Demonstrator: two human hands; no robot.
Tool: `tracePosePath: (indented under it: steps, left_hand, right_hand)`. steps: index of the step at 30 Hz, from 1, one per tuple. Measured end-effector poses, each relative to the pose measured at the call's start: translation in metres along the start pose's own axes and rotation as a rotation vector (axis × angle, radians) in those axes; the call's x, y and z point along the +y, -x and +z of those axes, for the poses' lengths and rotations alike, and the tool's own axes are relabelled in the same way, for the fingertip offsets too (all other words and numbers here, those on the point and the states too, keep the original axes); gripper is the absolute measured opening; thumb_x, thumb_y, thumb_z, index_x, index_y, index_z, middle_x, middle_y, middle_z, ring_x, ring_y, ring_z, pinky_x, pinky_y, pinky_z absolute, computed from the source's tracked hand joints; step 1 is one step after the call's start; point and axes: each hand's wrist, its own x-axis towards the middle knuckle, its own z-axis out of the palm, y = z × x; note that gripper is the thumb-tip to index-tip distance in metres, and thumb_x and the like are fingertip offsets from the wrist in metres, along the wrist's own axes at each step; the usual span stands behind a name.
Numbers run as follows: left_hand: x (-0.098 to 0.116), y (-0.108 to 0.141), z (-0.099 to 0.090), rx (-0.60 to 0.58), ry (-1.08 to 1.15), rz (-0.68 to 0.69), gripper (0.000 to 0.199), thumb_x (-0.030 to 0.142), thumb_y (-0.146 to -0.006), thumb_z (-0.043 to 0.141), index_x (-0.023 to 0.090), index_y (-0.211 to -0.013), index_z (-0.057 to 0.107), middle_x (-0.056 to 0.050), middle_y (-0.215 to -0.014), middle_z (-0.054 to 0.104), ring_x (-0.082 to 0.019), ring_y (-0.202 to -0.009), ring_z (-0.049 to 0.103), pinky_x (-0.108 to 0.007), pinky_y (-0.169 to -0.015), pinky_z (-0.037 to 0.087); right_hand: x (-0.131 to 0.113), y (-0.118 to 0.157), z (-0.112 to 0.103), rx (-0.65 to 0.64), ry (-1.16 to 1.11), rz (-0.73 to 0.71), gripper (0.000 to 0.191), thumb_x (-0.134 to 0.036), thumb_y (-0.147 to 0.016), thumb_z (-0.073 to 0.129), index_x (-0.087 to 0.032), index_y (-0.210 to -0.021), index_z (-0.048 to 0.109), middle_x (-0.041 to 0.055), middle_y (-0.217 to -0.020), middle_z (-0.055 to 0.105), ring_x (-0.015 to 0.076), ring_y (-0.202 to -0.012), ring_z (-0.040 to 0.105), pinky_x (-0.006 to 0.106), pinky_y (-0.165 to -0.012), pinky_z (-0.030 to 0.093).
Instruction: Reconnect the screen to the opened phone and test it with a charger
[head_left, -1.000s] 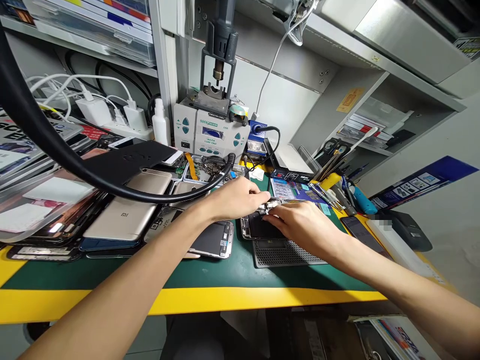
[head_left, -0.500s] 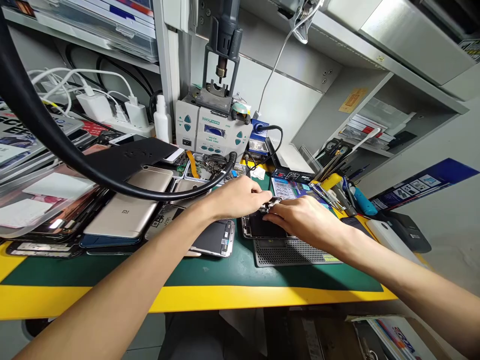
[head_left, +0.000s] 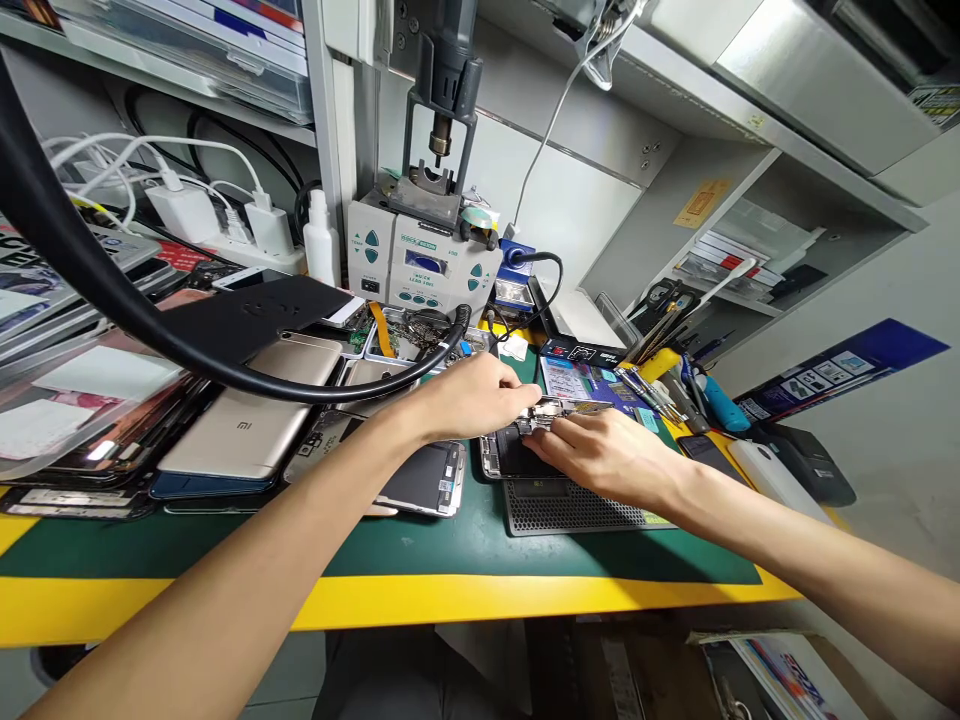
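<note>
- Left hand [head_left: 476,395]: fingers curled in, touching an opened phone [head_left: 521,460] at its 12 o'clock side; whether they grip is hidden.
- Right hand [head_left: 600,445]: fingers bent over the phone's inner parts, tips partly covered, grip impossible to tell.
- A parts tray [head_left: 367,343], at the phone's 10 o'clock, holds small metal pieces.
- Mid-bench [head_left: 420,550], the phone's near edge runs 9 to 3 o'clock; the right hand obscures its long axis.

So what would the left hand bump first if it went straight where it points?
Probably the silvery phone parts at the tip of the left hand, with the right hand just past them. Depth is hard to judge.
</note>
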Motion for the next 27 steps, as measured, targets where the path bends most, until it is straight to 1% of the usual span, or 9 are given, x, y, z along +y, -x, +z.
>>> tracePosePath:
  steps: [5,9,11,14,18,20,23,25,27]
  left_hand:
    - [-0.004,-0.002,0.001,0.011,-0.008,0.015,0.042,0.040,-0.086,0.055,0.023,-0.058,0.030,0.004,-0.060,0.027,-0.012,-0.054,0.023,-0.032,-0.055,0.017]
    - [-0.002,-0.001,0.000,0.009,-0.018,0.008,0.042,0.041,-0.086,0.054,0.023,-0.058,0.028,0.004,-0.059,0.027,-0.012,-0.054,0.024,-0.032,-0.055,0.018]
    - [0.000,0.000,-0.001,0.007,-0.019,0.000,0.042,0.042,-0.086,0.054,0.023,-0.059,0.027,0.004,-0.059,0.026,-0.012,-0.053,0.023,-0.032,-0.054,0.017]
    - [0.002,0.002,-0.001,-0.001,-0.016,-0.010,0.042,0.043,-0.087,0.053,0.023,-0.059,0.028,0.004,-0.059,0.026,-0.012,-0.053,0.023,-0.033,-0.054,0.016]
    - [0.001,0.002,-0.002,-0.018,-0.010,-0.018,0.042,0.045,-0.088,0.052,0.023,-0.060,0.031,0.004,-0.059,0.028,-0.012,-0.054,0.024,-0.033,-0.054,0.016]
    - [0.001,0.001,-0.001,-0.022,-0.015,-0.028,0.041,0.045,-0.088,0.052,0.023,-0.060,0.032,0.004,-0.059,0.028,-0.012,-0.054,0.025,-0.033,-0.053,0.016]
    - [0.003,0.000,-0.001,-0.015,-0.034,-0.039,0.039,0.047,-0.089,0.051,0.022,-0.060,0.041,0.004,-0.060,0.032,-0.013,-0.056,0.029,-0.031,-0.053,0.020]
    - [0.005,0.000,-0.001,-0.013,-0.050,-0.038,0.039,0.049,-0.090,0.050,0.021,-0.063,0.050,0.004,-0.062,0.039,-0.013,-0.058,0.035,-0.030,-0.055,0.024]
    - [0.006,0.000,-0.001,-0.013,-0.068,-0.032,0.039,0.050,-0.090,0.050,0.020,-0.067,0.058,0.003,-0.064,0.047,-0.015,-0.062,0.042,-0.029,-0.057,0.029]
  right_hand:
    - [0.000,0.001,0.002,0.046,-0.024,0.000,0.022,-0.007,-0.101,0.044,-0.012,-0.097,0.064,0.0025,-0.072,0.060,0.0130,-0.060,0.049,0.031,-0.053,0.030]
    - [-0.001,0.004,0.001,0.062,-0.080,0.068,0.024,-0.009,-0.102,0.044,-0.014,-0.094,0.066,0.0030,-0.073,0.061,0.0128,-0.061,0.050,0.030,-0.055,0.034]
    - [-0.003,0.006,0.000,0.062,-0.123,0.136,0.025,-0.014,-0.104,0.044,-0.014,-0.095,0.067,0.0029,-0.073,0.062,0.0126,-0.060,0.051,0.029,-0.056,0.035]
    - [-0.012,0.008,-0.003,0.057,-0.201,0.303,0.027,-0.022,-0.106,0.044,-0.014,-0.098,0.068,0.0035,-0.074,0.066,0.0126,-0.060,0.056,0.028,-0.056,0.037]
    - [-0.027,0.005,-0.009,0.022,-0.333,0.497,0.022,-0.014,-0.100,0.045,-0.016,-0.100,0.067,0.0019,-0.080,0.072,0.0105,-0.061,0.061,0.024,-0.057,0.037]
    - [-0.032,0.002,-0.014,-0.031,-0.490,0.592,0.024,-0.011,-0.096,0.046,-0.018,-0.096,0.068,-0.0007,-0.072,0.070,0.0094,-0.054,0.056,0.023,-0.054,0.034]
    - [-0.038,-0.003,-0.021,-0.098,-0.728,0.739,0.026,-0.012,-0.093,0.045,-0.017,-0.094,0.070,-0.0032,-0.057,0.062,0.0081,-0.042,0.040,0.025,-0.050,0.028]
    - [-0.042,-0.006,-0.025,-0.086,-0.789,0.769,0.029,-0.013,-0.094,0.043,-0.016,-0.099,0.071,-0.0029,-0.056,0.061,0.0083,-0.042,0.038,0.025,-0.051,0.028]
    - [-0.049,-0.008,-0.027,-0.052,-0.794,0.750,0.031,-0.012,-0.093,0.042,-0.015,-0.107,0.070,0.0005,-0.063,0.066,0.0099,-0.047,0.046,0.024,-0.053,0.032]
